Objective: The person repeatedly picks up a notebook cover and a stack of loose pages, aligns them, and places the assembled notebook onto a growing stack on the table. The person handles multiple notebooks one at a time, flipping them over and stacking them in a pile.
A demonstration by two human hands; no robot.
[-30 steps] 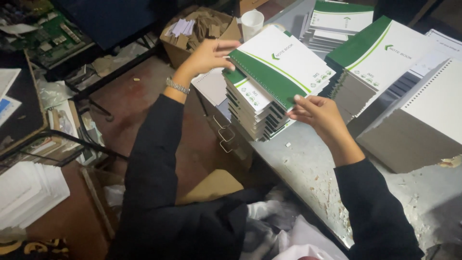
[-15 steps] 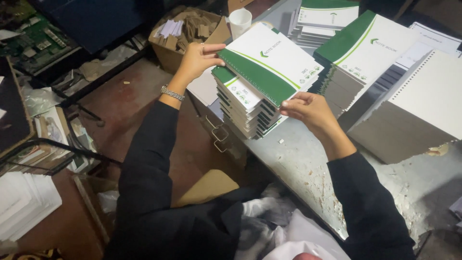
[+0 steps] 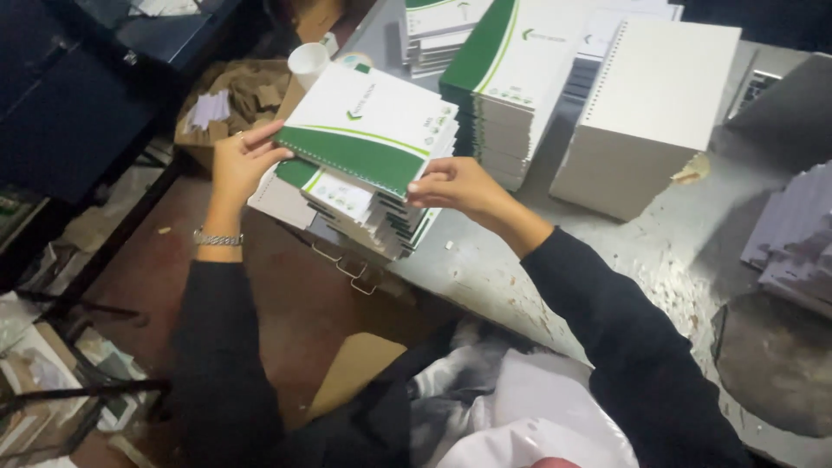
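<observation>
Grey worktable (image 3: pixel 607 251), scuffed and paint-flecked, loaded with notebook stacks.
Both hands clamp one stack of notebooks (image 3: pixel 368 160) at centre frame, over the table's left edge. Left hand (image 3: pixel 238 160) grips the stack's left side, fingers curled on the spiral edge; right hand (image 3: pixel 455 186) pinches its right corner, thumb on top. Compared with a second ago, the stack sits squarer and more level between the hands, so the pile looks evened up. Covers are white with a green band, wire-bound, edges slightly staggered lower down. Taller green-and-white pile (image 3: pixel 511 78) and plain white stack (image 3: pixel 646 113) stand at upper right. Paper cup (image 3: pixel 308 62) at upper left, beside cardboard box (image 3: pixel 230 108).
</observation>
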